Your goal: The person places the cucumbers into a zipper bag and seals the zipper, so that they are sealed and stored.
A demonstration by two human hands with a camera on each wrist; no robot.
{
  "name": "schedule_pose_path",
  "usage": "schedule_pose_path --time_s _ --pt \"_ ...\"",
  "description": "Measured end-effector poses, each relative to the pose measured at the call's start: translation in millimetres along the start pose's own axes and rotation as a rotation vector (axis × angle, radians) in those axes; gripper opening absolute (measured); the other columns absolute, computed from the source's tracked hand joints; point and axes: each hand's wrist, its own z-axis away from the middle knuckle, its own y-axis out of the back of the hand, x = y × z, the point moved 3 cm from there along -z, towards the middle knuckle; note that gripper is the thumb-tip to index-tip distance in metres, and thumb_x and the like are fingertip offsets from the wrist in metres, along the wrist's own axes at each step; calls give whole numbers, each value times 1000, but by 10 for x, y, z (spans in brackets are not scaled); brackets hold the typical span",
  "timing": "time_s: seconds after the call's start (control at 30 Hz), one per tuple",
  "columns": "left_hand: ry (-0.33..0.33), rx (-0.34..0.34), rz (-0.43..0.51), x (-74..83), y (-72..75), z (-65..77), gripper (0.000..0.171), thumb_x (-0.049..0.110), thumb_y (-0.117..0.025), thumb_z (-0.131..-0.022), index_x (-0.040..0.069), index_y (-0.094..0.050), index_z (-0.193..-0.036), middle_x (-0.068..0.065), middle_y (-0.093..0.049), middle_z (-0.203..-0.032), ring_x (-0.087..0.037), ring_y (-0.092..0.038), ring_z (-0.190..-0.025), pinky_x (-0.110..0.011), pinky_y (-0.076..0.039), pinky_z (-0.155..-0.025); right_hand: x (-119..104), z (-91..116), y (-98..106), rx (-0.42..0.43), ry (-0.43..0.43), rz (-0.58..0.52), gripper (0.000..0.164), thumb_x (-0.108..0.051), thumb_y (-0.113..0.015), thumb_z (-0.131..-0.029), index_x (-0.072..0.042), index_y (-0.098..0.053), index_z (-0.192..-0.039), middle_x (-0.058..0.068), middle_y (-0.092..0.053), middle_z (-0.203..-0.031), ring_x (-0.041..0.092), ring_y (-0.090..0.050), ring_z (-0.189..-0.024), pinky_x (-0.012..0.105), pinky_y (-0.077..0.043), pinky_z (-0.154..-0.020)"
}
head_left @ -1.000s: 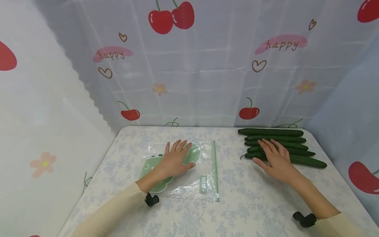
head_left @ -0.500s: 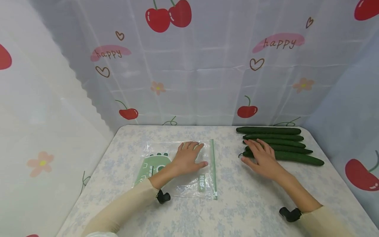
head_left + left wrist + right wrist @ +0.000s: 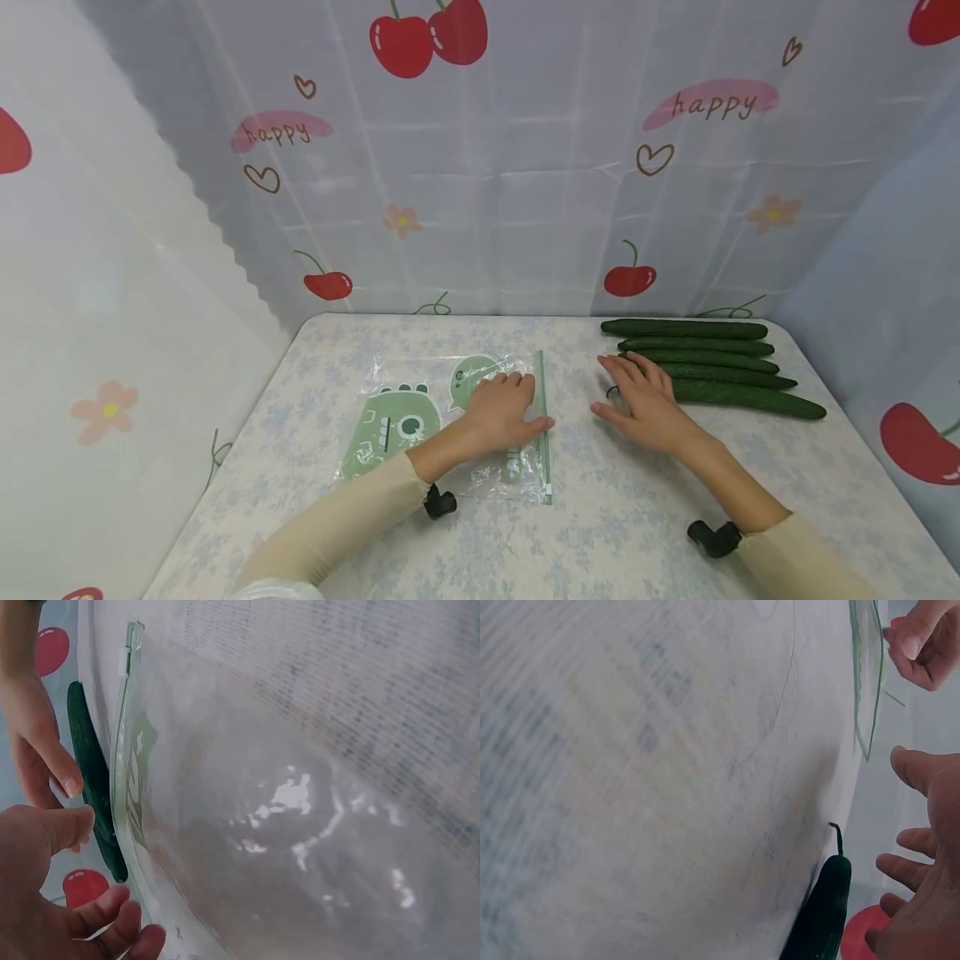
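Note:
A clear zip bag (image 3: 401,421) with a green cartoon print lies flat, its green zip strip (image 3: 545,471) on the right side. Over its right part hovers my left hand (image 3: 501,414), fingers loosely bent, thumb reaching over the strip. The left wrist view shows nothing between thumb and fingers of that hand (image 3: 45,877). Several dark green cucumbers (image 3: 742,398) lie in a row at the back right. My right hand (image 3: 647,414), fingers spread and relaxed, is above their left ends, overlapping some. In the right wrist view it (image 3: 930,855) is beside a cucumber's stemmed end (image 3: 829,892).
A white tablecloth (image 3: 600,533) with pale blue flowers covers the table. Behind it hangs a curtain (image 3: 495,208) printed with cherries and "happy"; more curtain closes in both sides. Each wrist carries a small black camera (image 3: 440,502).
My left hand has slid right across the bag toward the zip strip, uncovering more of the green print. My right hand has moved left, away from the middle of the cucumbers.

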Motion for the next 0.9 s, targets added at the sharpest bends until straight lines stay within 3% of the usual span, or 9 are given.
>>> schedule_pose_path --time_s 0.1,0.27,0.53,0.67,0.9 --pt "16 -49 0 46 -8 -23 58 76 -55 -99 20 -64 -90 5 -67 -83 -17 -65 -78 -37 -51 -63 -23 -3 -18 -6 3 -14 76 -37 -72 -104 -7 -39 -165 23 -44 -166 52 -20 -159 79 -14 -121" --pt "42 -90 12 70 -45 -32 63 76 -58 -98 23 -57 -64 5 -60 -63 -13 -58 -60 -35 -44 -53 -73 -8 -43 -17 7 -35 76 -37 -73 -104 -7 -39 -165 22 -47 -165 50 -23 -159 78 -15 -121" --pt "4 -58 45 20 -62 -16 47 44 -66 -99 24 -46 -61 10 -45 -54 -10 -46 -52 -31 -38 -46 -159 -33 -65 -45 16 -52 72 -37 -72 -104 -8 -43 -163 20 -49 -163 51 -23 -159 78 -16 -121" --pt "-26 -42 64 -2 -60 -13 39 34 -65 -97 23 -48 -64 10 -47 -56 -10 -46 -54 -30 -38 -46 -207 -67 -126 -57 34 -47 64 -36 -72 -104 -10 -52 -158 20 -52 -161 50 -27 -157 78 -19 -120" --pt "-10 -45 173 -120 -80 36 29 33 -67 -97 24 -57 -71 10 -57 -65 -9 -53 -60 -30 -42 -54 -343 -163 -268 -102 51 -69 61 -38 -72 -102 -11 -57 -155 20 -54 -160 48 -31 -156 78 -21 -118"
